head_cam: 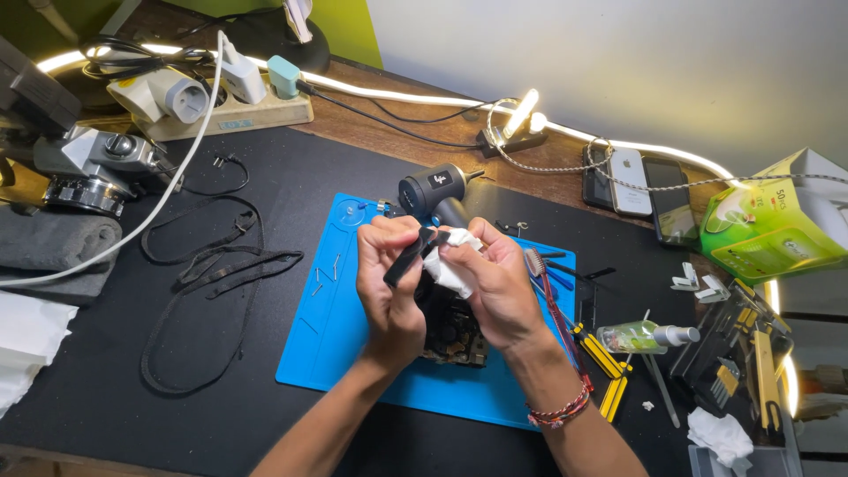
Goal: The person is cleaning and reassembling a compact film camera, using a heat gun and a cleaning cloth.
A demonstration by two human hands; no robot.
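Left hand [390, 287] and right hand [495, 287] cover most of dark device [452, 334] beneath, only lower edge showing; black strip [408, 256] runs down behind left fingers, far end lost; white cloth [448, 269] half buried under right thumb; both forearms cut by bottom edge; camera [88, 163] at left clipped by frame; green box [777, 221] runs off right edge; small screws [325, 274] on blue mat [318, 344] too tiny to tell apart; tool kit [751, 371] at lower right, pieces unclear.
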